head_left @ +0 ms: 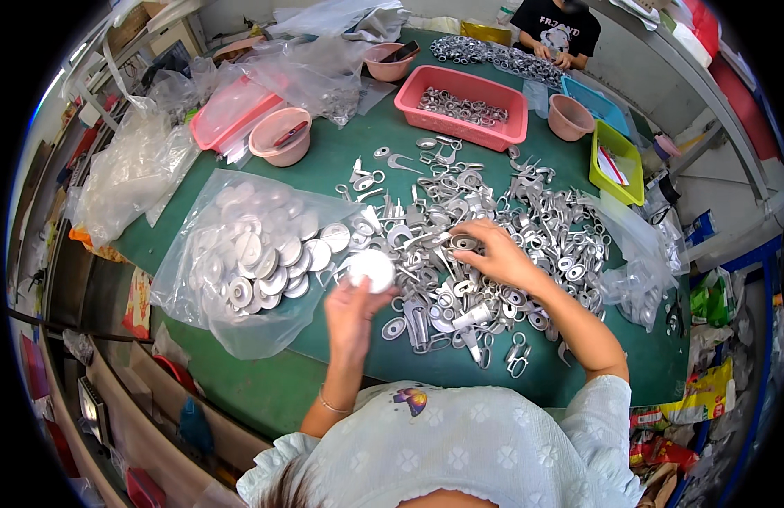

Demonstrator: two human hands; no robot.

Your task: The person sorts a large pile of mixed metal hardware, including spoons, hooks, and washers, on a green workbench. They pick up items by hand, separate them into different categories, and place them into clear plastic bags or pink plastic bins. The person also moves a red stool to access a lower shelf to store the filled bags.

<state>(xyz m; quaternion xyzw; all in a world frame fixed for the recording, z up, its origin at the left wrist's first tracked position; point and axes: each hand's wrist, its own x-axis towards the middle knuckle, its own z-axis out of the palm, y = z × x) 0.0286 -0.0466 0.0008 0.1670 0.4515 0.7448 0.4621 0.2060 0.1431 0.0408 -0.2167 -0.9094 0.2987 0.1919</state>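
Observation:
Between the thumb and fingers of my left hand (349, 315) is a round whitish metal disc (371, 269), held up over the near edge of the parts. My right hand (493, 251) reaches into the big heap of grey metal parts (502, 296), its fingers curled round a ring-shaped metal part (465, 244). Rings, oval loops, hooks and short tubes make up this heap. To the left of my left hand, a clear plastic bag (184, 271) lies with several similar round discs (273, 254) piled in and on it.
Beyond the heap stand a pink tray of metal rings (510, 135), pink bowls (282, 152) and a green basket (633, 182). Crumpled plastic bags (121, 186) cover the table's left side. Across the green table (358, 169), another person (557, 38) handles small metal parts.

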